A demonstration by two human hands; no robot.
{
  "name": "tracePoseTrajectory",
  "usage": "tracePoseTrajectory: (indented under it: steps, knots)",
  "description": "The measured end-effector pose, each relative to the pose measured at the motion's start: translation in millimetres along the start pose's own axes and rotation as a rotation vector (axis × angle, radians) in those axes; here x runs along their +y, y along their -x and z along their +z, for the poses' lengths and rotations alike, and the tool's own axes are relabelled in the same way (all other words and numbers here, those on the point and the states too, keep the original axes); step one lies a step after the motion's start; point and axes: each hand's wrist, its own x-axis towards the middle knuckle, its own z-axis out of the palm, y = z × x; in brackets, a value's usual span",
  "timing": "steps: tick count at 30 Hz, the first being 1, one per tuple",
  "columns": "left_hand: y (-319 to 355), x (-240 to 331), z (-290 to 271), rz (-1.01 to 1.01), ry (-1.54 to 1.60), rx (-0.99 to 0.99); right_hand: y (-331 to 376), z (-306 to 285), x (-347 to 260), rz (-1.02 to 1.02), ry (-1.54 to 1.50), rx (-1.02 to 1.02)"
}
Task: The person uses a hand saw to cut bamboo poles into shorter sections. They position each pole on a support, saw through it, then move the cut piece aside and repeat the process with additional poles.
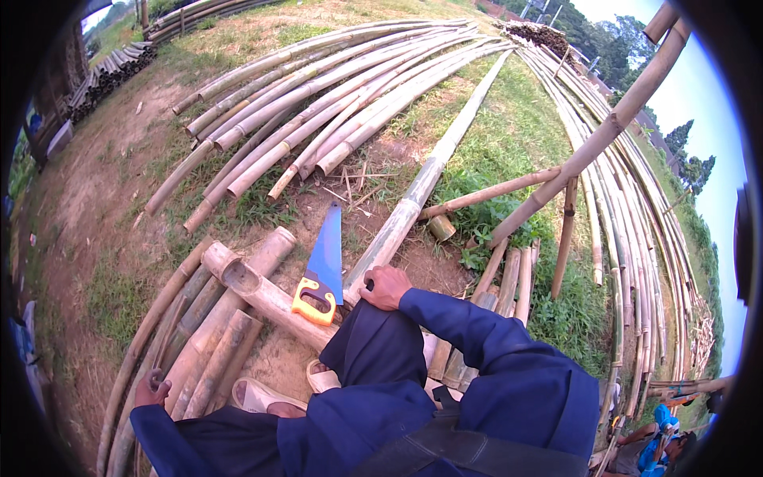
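Note:
A hand saw (326,258) with a blue blade and a yellow-orange handle leans upright against a thick cut bamboo piece (274,300), its handle lowest. Just right of it, my right hand (387,287) rests on my raised knee with curled fingers. Something small and dark shows at its fingertips, too small to name. Beside that hand lies the near end of a long bamboo pole (413,195), which stretches away from me. My left hand (152,391) is at the lower left over several bamboo lengths (211,354), its fingers curled; what they hold, if anything, is unclear.
Long bamboo poles (318,103) fan out ahead, and more poles (628,215) run along the right. A slanting bamboo post with a crossbar (588,151) stands at right. Short bamboo pieces (509,278) lie below it. A person in blue (660,437) is at the lower right.

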Motion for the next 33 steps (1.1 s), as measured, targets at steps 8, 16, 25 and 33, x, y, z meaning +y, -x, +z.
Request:
tracePoseTrajectory:
  steps: [8, 16, 25, 33]
  knots:
    - [5.3, 17.2, 2.0, -0.001, -0.009, 0.005, -0.1, 1.8, 1.3, -0.008, -0.014, 0.013]
    - [4.5, 7.1, 3.9, 0.036, -0.027, 0.010, -2.1, 2.5, 0.7, -0.014, 0.005, 0.015]
    - [11.1, 17.5, 0.9, 0.018, -0.075, -0.028, -18.3, -4.8, -0.1, -0.027, 0.103, -0.130]
    - [39.2, 60.0, -2.5, -0.039, -0.146, -0.042, -184.1, 15.4, -17.0, -0.013, -0.166, -0.017]
